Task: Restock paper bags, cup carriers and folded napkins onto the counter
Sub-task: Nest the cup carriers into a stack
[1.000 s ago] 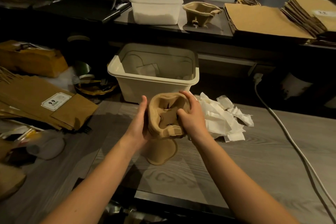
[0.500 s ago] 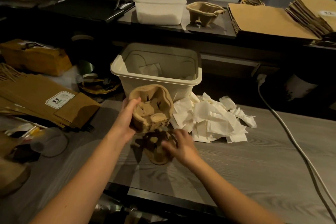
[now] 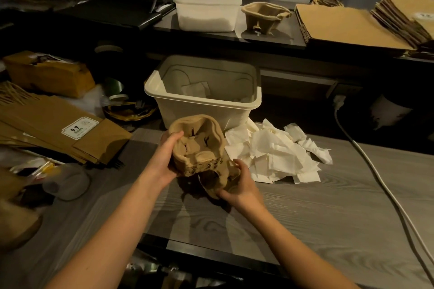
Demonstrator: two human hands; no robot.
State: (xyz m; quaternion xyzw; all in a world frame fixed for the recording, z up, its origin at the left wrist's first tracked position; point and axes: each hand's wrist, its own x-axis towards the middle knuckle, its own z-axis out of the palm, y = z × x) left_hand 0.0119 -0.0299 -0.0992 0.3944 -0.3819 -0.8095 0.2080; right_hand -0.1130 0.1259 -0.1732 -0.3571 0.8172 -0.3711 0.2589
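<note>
My left hand (image 3: 164, 159) grips a stack of brown pulp cup carriers (image 3: 197, 145) by its left rim, held just above the grey wooden table (image 3: 328, 218). My right hand (image 3: 239, 185) holds a second cup carrier (image 3: 218, 182) lying on the table under the stack. A loose heap of white napkins (image 3: 277, 155) lies to the right of my hands. On the raised counter (image 3: 277, 35) behind stand another cup carrier (image 3: 264, 16) and flat piles of brown paper bags (image 3: 347, 23). More paper bags (image 3: 58, 129) lie at the left.
A cream plastic bin (image 3: 204, 98) with a few papers inside stands right behind the carriers. A white lidded box (image 3: 206, 4) sits on the counter. A white power cable (image 3: 375, 171) runs down the table's right side. Clutter and a cardboard box (image 3: 49, 75) fill the left.
My right hand let go of the carrier stack, dropped to the table and took hold of the carrier lying there. My left hand kept the stack and shifted it slightly left.
</note>
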